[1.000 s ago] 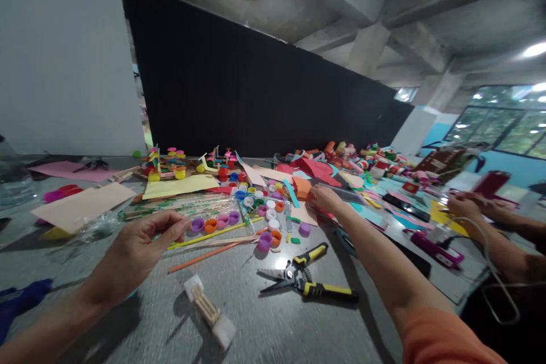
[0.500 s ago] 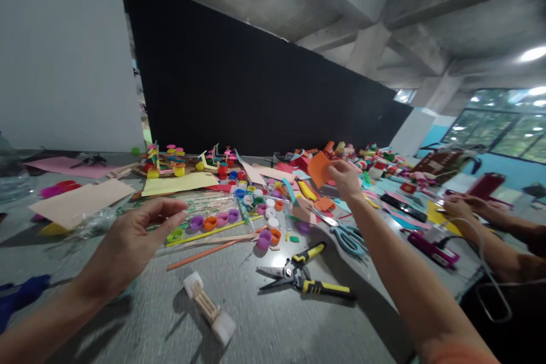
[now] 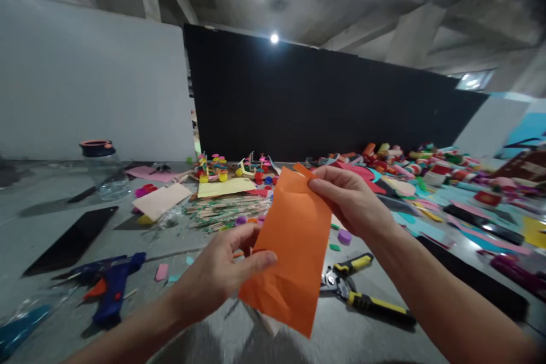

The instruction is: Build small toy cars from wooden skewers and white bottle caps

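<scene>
A sheet of orange paper [image 3: 294, 244] hangs in front of me above the table, slightly creased near its lower edge. My right hand [image 3: 347, 196] pinches its top right corner between thumb and fingers. At the paper's left edge is my left hand [image 3: 228, 264], thumb across the front and fingertips passing behind. Beneath the paper, a white piece [image 3: 268, 323] is mostly covered. Pruning shears [image 3: 341, 283] with yellow and black handles lie just right of the sheet, their blades partly hidden by it.
A blue glue gun [image 3: 113, 290] and a black phone [image 3: 72, 239] lie left, near a clear water bottle [image 3: 108, 173]. Thin sticks [image 3: 226, 210], coloured paper and small crafts [image 3: 213, 168] spread across the back. A black panel [image 3: 319, 102] stands behind the table.
The orange paper has come from the back right to the front centre in my right hand. My left hand has moved onto its edge. The view has swung left.
</scene>
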Available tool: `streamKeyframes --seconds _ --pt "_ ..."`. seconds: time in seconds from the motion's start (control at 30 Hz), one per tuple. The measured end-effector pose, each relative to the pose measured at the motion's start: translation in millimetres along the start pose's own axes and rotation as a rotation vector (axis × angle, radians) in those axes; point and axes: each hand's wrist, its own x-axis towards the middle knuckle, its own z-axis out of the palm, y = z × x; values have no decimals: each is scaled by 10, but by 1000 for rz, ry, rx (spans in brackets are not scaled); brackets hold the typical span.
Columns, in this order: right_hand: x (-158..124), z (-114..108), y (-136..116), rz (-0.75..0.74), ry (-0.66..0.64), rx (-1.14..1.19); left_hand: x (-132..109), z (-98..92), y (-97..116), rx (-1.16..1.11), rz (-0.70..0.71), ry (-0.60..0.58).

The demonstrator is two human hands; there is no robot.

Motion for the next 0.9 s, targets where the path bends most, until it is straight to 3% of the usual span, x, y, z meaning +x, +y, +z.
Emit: streamKeyframes --seconds 0.1,0.2,0.33,0.4,0.47,0.53,0.6,0.67,0.8,0.83,0.9 --pt "89 71 15 -15 7 5 -40 63 43 -205 -146 -43" --pt "89 64 100 -66 48 -30 -34 75 61 -289 -104 14" --pt "-169 57 273 -159 49 -155 -13 47 101 -345 -65 42" --pt "-344 51 338 -327 130 -281 -9 8 117 -375 -114 8" --pt "-487 35 356 -631 172 -594 -9 -44 130 -382 -195 -52" --pt "-586 19 326 -933 102 -978 -15 -93 144 -344 -276 -138" --pt "-664 12 263 -1107 -30 -1197 -26 -118 161 -245 -301 -200" --pt "-761 15 192 -1157 -116 -1296 -41 -110 186 -56 -214 -126" --pt "-1091 62 98 -1098 -43 -1485 -91 -19 294 491 210 327" --pt "-1197 84 96 -1077 -22 -1505 -111 10 336 606 299 375" --pt "-1421 133 129 -1020 -43 -1503 -167 66 427 753 461 350"
